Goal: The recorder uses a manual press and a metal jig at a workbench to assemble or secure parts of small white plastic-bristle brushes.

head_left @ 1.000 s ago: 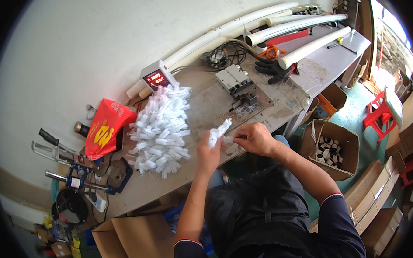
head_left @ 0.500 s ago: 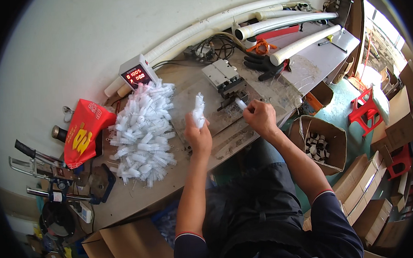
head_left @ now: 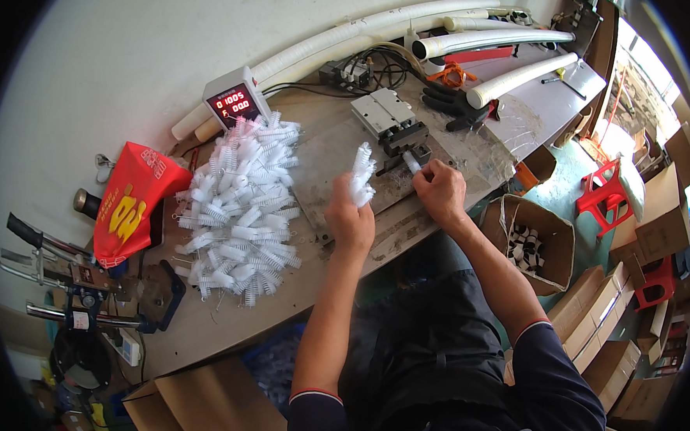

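Note:
My left hand [head_left: 351, 219] is closed around several small white bristle brushes [head_left: 362, 175], which stick up out of the fist. In the fingers of my right hand [head_left: 443, 191] is a single white brush [head_left: 412, 162], its far end close to the dark jaws of a small metal press [head_left: 389, 123]. Whether the brush touches the jaws I cannot tell. To the left on the bench lies a big heap of similar white brushes [head_left: 243, 209], some with wire loops showing.
A counter box with red digits [head_left: 238, 104] stands behind the heap. Beside it are a red bag [head_left: 137, 203] and a metal stand [head_left: 92, 303]. White tubes [head_left: 521, 80] and a black glove [head_left: 455, 104] lie at the back right. A carton of black-and-white pieces [head_left: 530, 241] sits right of the bench.
My right hand has brought its brush nearer to the press jaws. My left hand, still gripping its brushes, has shifted toward the press. The view has tilted slightly.

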A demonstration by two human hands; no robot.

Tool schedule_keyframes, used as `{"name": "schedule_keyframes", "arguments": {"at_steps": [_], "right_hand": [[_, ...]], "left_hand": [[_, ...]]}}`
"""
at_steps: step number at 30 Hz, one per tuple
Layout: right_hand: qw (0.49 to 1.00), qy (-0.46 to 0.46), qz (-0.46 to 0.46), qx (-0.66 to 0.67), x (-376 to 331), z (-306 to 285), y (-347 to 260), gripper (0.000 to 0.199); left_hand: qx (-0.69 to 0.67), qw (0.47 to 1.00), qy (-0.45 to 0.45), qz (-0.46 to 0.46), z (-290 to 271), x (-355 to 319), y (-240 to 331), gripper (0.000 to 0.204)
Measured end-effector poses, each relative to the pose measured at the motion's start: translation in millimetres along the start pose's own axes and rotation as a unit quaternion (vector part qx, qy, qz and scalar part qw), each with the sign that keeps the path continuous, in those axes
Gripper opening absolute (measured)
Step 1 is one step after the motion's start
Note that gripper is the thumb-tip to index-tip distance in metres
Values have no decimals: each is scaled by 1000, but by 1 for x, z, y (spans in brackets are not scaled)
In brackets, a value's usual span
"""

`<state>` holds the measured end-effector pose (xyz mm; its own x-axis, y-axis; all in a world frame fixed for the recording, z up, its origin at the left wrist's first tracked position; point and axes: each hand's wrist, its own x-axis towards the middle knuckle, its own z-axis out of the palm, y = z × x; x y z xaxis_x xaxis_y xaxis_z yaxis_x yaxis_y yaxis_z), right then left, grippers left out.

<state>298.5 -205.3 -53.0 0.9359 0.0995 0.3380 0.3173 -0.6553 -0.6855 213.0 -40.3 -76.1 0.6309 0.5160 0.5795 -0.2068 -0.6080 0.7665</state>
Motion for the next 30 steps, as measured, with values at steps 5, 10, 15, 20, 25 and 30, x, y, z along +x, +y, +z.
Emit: {"name": "schedule_keyframes", "arguments": {"at_steps": [5, 10, 15, 20, 25, 30], "right_hand": [[1000, 3, 11, -2, -2, 2, -4, 19], [1000, 8, 20, -7, 2, 4, -4, 20], [1000, 5, 28, -3, 2, 5, -6, 20], [1000, 4, 24, -14, 5, 3, -9, 25], [1000, 13, 25, 9, 6, 4, -6, 30], [999, 12, 28, 26, 5, 2, -5, 29]], "left_hand": [[-4, 1000, -9, 11, -4, 0, 3, 24], [27, 1000, 1, 4, -5, 1, 11, 24], [76, 996, 41, 14, -9, 5, 11, 26], [129, 990, 59, 6, -7, 7, 17, 26], [137, 990, 3, 30, -7, 6, 16, 24], [136, 988, -70, -2, -2, 8, 18, 21]]}}
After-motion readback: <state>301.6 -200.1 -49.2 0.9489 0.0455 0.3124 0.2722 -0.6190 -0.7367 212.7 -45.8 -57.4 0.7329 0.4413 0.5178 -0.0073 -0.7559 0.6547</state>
